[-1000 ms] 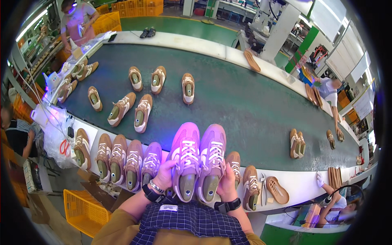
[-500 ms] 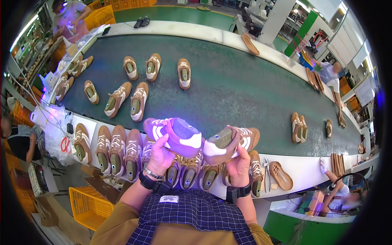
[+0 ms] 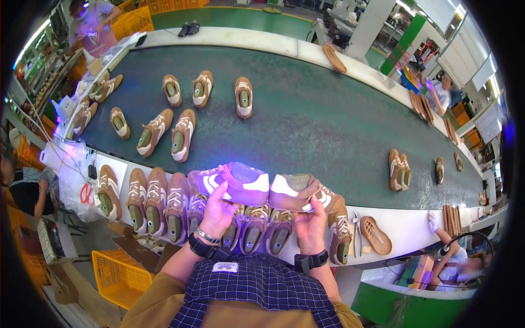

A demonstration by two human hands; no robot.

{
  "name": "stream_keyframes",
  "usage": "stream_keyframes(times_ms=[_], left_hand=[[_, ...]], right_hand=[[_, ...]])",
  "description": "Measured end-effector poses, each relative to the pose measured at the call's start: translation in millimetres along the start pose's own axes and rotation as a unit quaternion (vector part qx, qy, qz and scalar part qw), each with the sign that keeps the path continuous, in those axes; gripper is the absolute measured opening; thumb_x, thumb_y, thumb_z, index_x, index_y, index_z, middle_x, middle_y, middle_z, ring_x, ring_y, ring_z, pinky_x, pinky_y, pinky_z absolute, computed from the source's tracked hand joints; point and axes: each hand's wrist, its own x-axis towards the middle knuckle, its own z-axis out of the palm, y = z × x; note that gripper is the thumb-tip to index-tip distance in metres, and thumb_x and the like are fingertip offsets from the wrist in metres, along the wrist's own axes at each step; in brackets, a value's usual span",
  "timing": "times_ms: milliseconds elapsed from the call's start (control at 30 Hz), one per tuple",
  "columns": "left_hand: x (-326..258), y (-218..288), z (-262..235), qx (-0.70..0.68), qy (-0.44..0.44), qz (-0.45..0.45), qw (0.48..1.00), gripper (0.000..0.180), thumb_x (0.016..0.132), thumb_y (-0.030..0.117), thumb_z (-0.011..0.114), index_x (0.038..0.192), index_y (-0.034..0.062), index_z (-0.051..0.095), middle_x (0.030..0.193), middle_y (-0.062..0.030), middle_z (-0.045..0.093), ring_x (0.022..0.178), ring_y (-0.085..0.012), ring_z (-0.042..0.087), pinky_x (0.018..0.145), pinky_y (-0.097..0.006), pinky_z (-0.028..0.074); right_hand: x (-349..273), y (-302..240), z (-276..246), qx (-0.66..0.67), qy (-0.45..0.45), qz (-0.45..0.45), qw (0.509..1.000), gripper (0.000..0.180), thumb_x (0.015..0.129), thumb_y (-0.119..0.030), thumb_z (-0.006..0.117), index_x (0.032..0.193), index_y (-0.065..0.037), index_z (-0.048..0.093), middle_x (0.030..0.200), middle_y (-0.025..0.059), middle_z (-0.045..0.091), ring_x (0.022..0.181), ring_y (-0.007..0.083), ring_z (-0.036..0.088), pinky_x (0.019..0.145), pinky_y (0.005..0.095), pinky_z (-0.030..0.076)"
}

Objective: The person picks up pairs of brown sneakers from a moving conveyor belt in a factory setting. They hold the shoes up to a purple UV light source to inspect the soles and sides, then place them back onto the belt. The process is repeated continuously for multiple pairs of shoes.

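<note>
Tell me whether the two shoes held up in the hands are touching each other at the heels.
Touching. The head view shows the left-hand shoe and the right-hand shoe turned on their sides, heels butted together with no gap, between the left hand and right hand.

Counts, taken relative to the green conveyor belt [image 3: 306, 109]. Two shoes are held above its near edge, one in the left hand [image 3: 217, 210] and one in the right hand [image 3: 309, 221]. Eight brown shoes [image 3: 182, 135] are counted on its left half and four [image 3: 396, 169] at its right end. About ten shoes [image 3: 156, 200] are ranged on the white ledge along its near side. One yellow crate [image 3: 117, 270] is seen below that ledge.
</note>
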Motion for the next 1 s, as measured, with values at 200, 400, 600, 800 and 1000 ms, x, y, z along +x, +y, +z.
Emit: stream_keyframes(times_ms=[200,400,600,800,1000], left_hand=[[1.7,-2.0,-2.8,0.003,-0.003,0.005,1.0,0.038,0.084,0.016,0.062,0.12,0.0102,0.05,0.112,-0.0036,0.057,0.105,-0.0196,0.055,0.089,-0.039,0.047],[2.1,-3.6,-4.6,0.006,0.004,0.0,1.0,0.035,0.085,0.018,0.06,0.118,0.0105,0.051,0.111,-0.0033,0.058,0.103,-0.019,0.056,0.086,-0.038,0.048],[1.1,-2.9,-3.7,0.036,0.012,0.021,0.999,0.03,0.086,0.018,0.059,0.114,0.0094,0.053,0.105,-0.0038,0.06,0.097,-0.0184,0.059,0.08,-0.036,0.05],[1.8,0.0,-4.8,0.055,0.003,0.038,0.998,0.025,0.087,0.016,0.059,0.111,0.0087,0.055,0.102,-0.0038,0.062,0.091,-0.0166,0.061,0.077,-0.033,0.051],[1.0,-0.3,-2.3,0.052,0.0,0.046,0.998,0.026,0.087,0.014,0.059,0.112,0.0078,0.054,0.102,-0.004,0.062,0.093,-0.0169,0.061,0.079,-0.033,0.051]], right_hand=[[0.9,2.1,-1.9,-0.003,0.007,0.005,1.0,0.036,0.083,-0.012,0.06,0.118,-0.007,0.052,0.119,0.0063,0.057,0.11,0.0218,0.054,0.095,0.042,0.046],[2.4,5.9,-5.6,-0.016,0.024,0.003,1.0,0.035,0.085,-0.014,0.058,0.119,-0.007,0.051,0.118,0.0067,0.057,0.109,0.0222,0.054,0.094,0.0421,0.046],[-3.8,7.3,-4.1,-0.052,0.015,-0.023,0.998,0.036,0.086,-0.015,0.057,0.12,-0.007,0.05,0.118,0.0061,0.056,0.109,0.0215,0.054,0.095,0.0418,0.045],[-5.5,5.8,-3.0,-0.073,-0.019,-0.029,0.997,0.04,0.085,-0.016,0.058,0.122,-0.006,0.048,0.119,0.0065,0.056,0.11,0.0214,0.054,0.096,0.0413,0.044],[-6.4,5.2,-1.0,-0.081,-0.024,-0.036,0.996,0.04,0.085,-0.015,0.058,0.123,-0.006,0.047,0.119,0.0066,0.055,0.11,0.0211,0.054,0.096,0.0401,0.044]])
